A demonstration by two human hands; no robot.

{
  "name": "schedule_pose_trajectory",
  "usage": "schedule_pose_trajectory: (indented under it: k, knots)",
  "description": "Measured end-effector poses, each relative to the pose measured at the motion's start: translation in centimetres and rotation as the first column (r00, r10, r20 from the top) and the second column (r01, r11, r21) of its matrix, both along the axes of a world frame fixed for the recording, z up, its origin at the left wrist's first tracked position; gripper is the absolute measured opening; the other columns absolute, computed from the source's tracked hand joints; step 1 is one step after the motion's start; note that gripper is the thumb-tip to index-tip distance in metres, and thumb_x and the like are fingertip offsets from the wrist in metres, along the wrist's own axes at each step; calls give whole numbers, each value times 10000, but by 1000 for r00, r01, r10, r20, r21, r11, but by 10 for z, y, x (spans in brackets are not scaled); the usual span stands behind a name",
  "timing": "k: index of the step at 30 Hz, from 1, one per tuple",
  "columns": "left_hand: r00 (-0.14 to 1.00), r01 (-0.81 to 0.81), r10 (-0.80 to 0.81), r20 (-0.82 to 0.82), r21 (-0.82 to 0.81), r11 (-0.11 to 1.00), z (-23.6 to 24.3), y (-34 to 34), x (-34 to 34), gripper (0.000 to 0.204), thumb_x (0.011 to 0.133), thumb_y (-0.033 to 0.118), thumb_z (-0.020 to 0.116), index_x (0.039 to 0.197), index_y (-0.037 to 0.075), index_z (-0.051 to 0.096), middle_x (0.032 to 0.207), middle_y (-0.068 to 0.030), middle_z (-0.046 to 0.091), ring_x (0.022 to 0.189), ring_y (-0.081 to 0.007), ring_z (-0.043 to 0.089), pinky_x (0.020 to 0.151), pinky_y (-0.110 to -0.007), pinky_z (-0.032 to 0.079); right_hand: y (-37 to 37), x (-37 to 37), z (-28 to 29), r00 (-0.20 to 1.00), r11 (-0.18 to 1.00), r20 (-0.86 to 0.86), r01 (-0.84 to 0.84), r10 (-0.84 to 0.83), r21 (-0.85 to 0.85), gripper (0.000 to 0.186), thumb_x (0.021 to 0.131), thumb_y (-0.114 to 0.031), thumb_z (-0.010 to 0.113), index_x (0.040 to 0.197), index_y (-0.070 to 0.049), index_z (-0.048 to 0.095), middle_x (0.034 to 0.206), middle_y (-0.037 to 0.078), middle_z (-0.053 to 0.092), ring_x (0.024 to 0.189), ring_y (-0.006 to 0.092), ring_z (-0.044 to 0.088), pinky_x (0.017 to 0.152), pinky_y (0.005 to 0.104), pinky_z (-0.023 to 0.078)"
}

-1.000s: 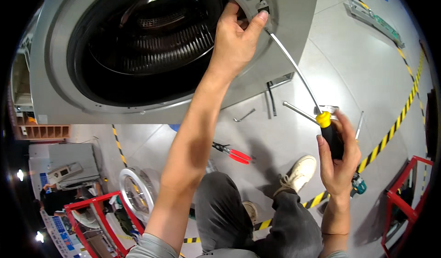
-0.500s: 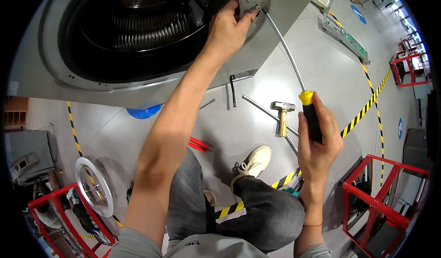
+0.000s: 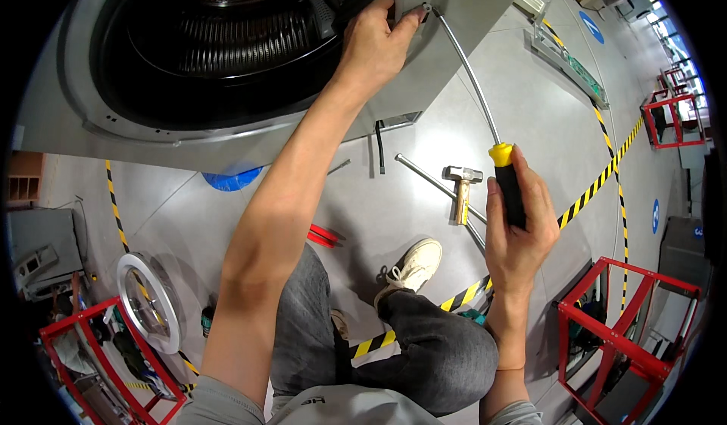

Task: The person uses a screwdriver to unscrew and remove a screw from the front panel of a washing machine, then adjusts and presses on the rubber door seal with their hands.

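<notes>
The front of a grey washing machine (image 3: 250, 148), with its round opening and metal drum (image 3: 242, 46), fills the upper left. At the opening's right edge is my left hand (image 3: 372, 46), its thumb by a small screw spot and its other fingers curled inside the rim, partly hidden. What those fingers grip does not show. My right hand (image 3: 522, 224) is closed round the black and yellow handle of a long screwdriver (image 3: 471, 76). The screwdriver's tip meets the front panel right beside my left thumb.
On the floor lie a hammer (image 3: 463, 190), a metal bar (image 3: 424, 173), red-handled pliers (image 3: 322, 235) and a dark strip (image 3: 380, 148). A round door ring (image 3: 173, 311) leans at the left by a red frame (image 3: 83, 319). Another red frame (image 3: 617, 334) stands right.
The whole view has shifted slightly. My left hand stays at the rim and the screwdriver tip stays by its thumb. The dark rubber beside my left fingers bulges less.
</notes>
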State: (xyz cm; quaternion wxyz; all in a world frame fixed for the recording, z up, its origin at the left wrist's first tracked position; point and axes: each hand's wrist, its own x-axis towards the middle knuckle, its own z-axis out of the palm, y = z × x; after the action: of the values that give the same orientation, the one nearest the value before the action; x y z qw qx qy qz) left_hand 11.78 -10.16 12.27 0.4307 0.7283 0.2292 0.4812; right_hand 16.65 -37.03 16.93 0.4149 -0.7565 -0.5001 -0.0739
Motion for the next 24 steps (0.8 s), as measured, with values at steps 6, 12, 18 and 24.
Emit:
schedule_pose_trajectory:
  k: [6, 12, 18, 24]
  knots:
    - [998, 24, -29, -63, -88, 996, 9, -5, -3, 258, 949, 140, 617, 1154, -17, 610, 897, -17, 676, 699, -36, 530, 641, -210, 439, 1, 1, -2, 1000, 999, -5, -22, 22, 28, 452, 798, 51, 706, 1239, -15, 630, 1002, 159, 678, 858, 242, 691, 755, 314, 536]
    - [999, 35, -38, -38, -75, 997, 6, -3, 0, 258, 954, 130, 605, 1161, -22, 603, 931, -32, 681, 718, -41, 544, 664, -216, 448, 3, 3, -5, 1000, 999, -4, -17, 17, 30, 450, 803, 45, 703, 1242, -20, 627, 1006, 156, 679, 846, 240, 692, 739, 312, 541]
    - [999, 14, -13, 31, -24, 1000, 2, -1, 2, 269, 925, 225, 616, 1077, 4, 644, 860, -118, 708, 726, -203, 650, 720, -333, 500, 4, 0, -2, 999, 1000, 33, -7, 7, 4, 457, 807, 33, 698, 1253, -38, 624, 1002, 151, 676, 830, 238, 691, 709, 317, 544]
    - [998, 19, -23, -58, -65, 998, 11, -6, -2, 256, 957, 147, 603, 1148, -23, 613, 964, -51, 691, 823, -80, 588, 750, -234, 466, 5, -5, 16, 992, 997, 119, 50, -43, -51, 476, 794, 39, 703, 1255, -49, 627, 985, 126, 624, 752, 230, 668, 645, 329, 537]
